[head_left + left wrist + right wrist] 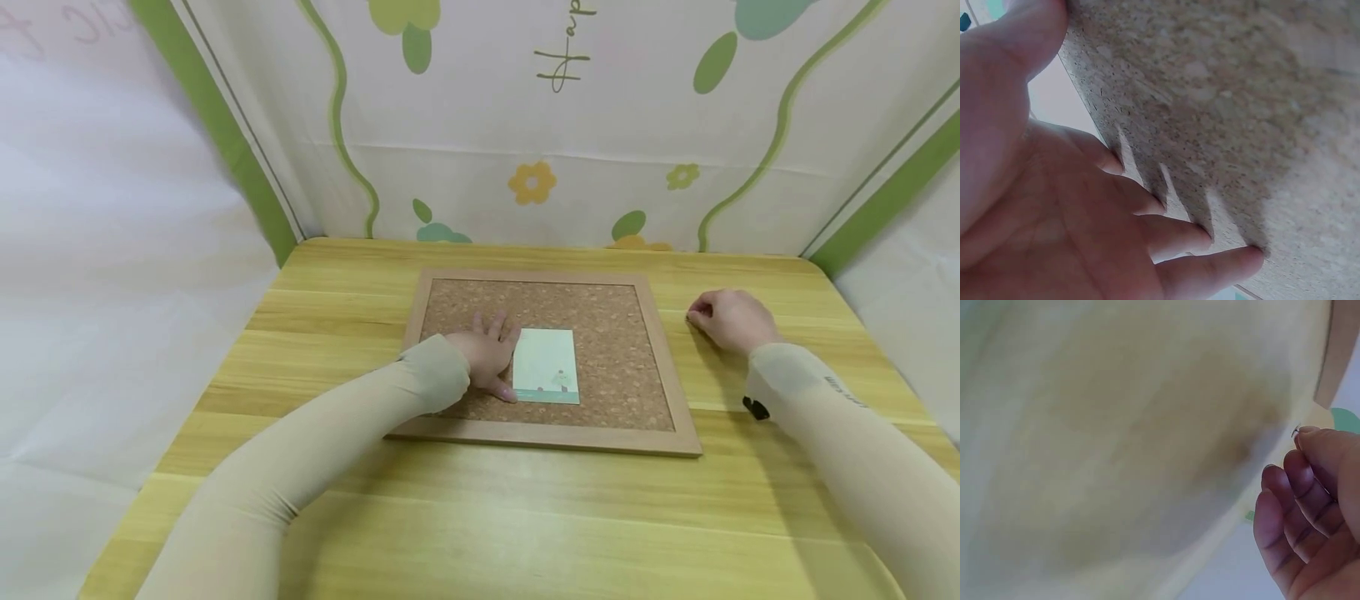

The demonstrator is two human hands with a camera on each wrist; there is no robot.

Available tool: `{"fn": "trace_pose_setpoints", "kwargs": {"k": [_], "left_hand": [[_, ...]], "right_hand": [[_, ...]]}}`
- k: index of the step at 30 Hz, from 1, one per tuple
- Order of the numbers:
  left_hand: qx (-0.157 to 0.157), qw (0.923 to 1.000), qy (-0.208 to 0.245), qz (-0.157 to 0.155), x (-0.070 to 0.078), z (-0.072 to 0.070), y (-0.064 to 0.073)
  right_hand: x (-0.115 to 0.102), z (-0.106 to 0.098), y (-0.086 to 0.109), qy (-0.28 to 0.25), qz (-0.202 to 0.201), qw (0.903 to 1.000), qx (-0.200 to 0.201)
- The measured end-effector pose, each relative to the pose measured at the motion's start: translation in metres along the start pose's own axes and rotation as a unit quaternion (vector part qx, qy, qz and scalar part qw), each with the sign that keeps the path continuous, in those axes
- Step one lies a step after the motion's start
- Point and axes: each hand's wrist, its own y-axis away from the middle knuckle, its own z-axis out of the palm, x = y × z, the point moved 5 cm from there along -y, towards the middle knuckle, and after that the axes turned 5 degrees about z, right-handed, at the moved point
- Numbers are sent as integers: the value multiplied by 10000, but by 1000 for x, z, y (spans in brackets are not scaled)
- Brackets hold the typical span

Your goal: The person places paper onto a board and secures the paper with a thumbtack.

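Observation:
A pale green card (546,362) with a small printed drawing lies on the cork board (611,350), near its middle. My left hand (486,354) is spread flat at the card's left edge, the thumb at its lower left corner. In the left wrist view the left fingertips (1254,253) touch the cork (1210,112). Right of the frame, my right hand (735,321) is low over the table. Between its thumb and index finger it pinches a tiny metal pin (1295,431); most of the pin is hidden by the fingertips.
A light wooden frame (663,358) borders the cork board on the table (480,517). Behind the table's back edge hangs a white printed curtain (457,117), with white cloth sides (112,275) to the left and right.

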Motion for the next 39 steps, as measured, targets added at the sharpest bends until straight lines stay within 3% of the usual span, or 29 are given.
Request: {"fn": "trace_pose_setpoints", "kwargs": {"k": [9, 20, 30, 39], "left_hand": [[43, 10000, -2, 1, 1, 0, 0], [13, 9999, 95, -31, 1, 0, 2], [27, 9998, 188, -33, 2, 1, 3], [10, 9998, 179, -8, 2, 0, 4]], "right_hand": [[-30, -30, 10, -109, -474, 9974, 530], [-94, -56, 29, -98, -1198, 9871, 1057], [-144, -47, 48, -510, -1832, 9740, 1235], [-168, -23, 55, -855, -1857, 9754, 831]]}}
